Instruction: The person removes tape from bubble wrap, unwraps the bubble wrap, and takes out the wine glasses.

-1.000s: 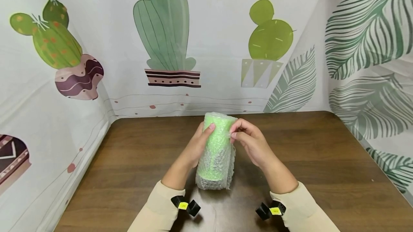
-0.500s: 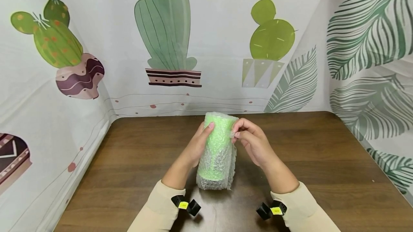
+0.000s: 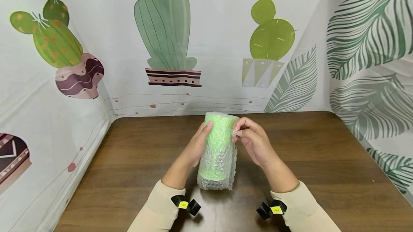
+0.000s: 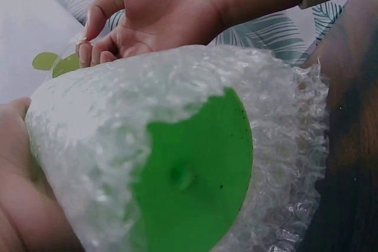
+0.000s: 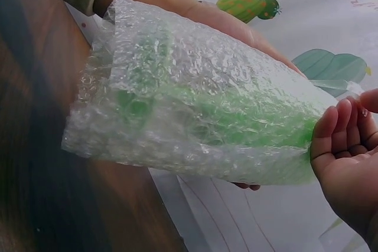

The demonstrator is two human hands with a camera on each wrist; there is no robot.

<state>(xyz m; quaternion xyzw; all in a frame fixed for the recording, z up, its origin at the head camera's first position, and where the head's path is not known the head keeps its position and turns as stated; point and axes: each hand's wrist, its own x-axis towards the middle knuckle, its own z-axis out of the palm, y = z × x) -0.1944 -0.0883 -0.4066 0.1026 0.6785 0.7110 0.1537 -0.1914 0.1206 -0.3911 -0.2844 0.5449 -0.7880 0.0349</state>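
Note:
A green cylinder (image 4: 195, 175) with a flat round end is wrapped in clear bubble wrap (image 3: 215, 153), which sticks out past that end in a crumpled edge (image 4: 307, 140). My left hand (image 3: 197, 146) holds the wrapped cylinder from the left, thumb along its near side and the other fingers behind it. At the upper right side, my right hand (image 3: 254, 141) pinches a short clear strip, which looks like tape (image 5: 329, 84), between thumb and forefinger. In the right wrist view the strip stretches from the wrap to those fingertips. The cylinder leans, with its upper end away from me.
A brown wooden table (image 3: 138, 160) lies under both hands. White cloth printed with cacti and leaves (image 3: 219, 45) hangs behind it and along the sides. Black wrist cameras (image 3: 193, 207) with yellow labels sit on both sleeves.
My right hand has drawn slightly to the right with the pinched strip. The wrapped cylinder has shifted a little to the right, and my left hand keeps its hold.

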